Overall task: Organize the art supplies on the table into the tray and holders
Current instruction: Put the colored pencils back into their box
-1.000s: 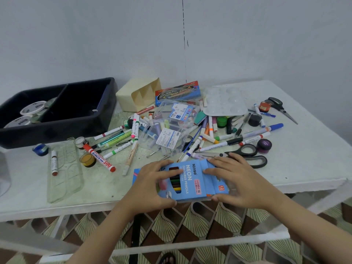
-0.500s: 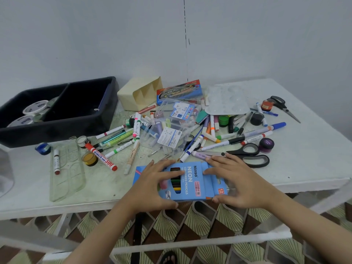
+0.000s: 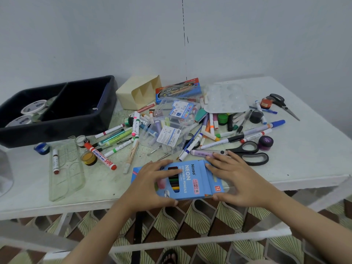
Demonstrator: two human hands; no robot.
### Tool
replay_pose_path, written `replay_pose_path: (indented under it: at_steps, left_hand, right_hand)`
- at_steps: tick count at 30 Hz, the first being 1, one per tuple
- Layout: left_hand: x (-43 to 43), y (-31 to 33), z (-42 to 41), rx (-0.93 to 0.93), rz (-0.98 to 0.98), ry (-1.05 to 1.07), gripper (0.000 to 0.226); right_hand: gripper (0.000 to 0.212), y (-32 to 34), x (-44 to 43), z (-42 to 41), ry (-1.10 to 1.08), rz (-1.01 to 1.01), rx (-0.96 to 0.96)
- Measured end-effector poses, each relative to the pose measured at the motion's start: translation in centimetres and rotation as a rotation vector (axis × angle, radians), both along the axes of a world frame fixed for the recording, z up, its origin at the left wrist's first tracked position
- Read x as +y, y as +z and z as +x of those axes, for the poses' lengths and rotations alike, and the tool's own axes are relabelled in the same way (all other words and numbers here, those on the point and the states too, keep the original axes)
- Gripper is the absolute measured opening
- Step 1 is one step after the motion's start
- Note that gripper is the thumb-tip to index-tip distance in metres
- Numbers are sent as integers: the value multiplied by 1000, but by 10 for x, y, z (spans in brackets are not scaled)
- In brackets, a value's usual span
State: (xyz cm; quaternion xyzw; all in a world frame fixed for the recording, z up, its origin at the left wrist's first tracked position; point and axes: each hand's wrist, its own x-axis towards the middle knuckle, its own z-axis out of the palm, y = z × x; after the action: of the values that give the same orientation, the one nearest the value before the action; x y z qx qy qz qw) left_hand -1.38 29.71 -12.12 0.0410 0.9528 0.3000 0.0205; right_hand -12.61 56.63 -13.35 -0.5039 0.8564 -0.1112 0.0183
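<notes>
Under left hand (image 3: 150, 185), part of pencil box (image 3: 190, 181)

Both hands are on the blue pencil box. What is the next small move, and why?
Probably lift the pencil box and carry it left toward the black tray. The left hand and right hand grip it from both ends at the near edge of the table, and the tray's right compartment seems to have room.

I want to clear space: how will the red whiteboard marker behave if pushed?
The red whiteboard marker looks round-barrelled, so it would probably roll. Its straight plastic-looking body should stay stiff. The adjacent yellow paint pot may block it.
</notes>
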Motion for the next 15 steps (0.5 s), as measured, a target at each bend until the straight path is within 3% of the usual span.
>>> replay_pose_path:
  at_steps: [11, 15]
  left_hand:
    - [8, 2, -2, -18, -47, 43, 74]
    - [6, 1, -1, 1, -33, 77, 73]
  right_hand:
    - [88, 5, -16, 1, -14, 67, -23]
    - [78, 1, -14, 5, -44, -98, -7]
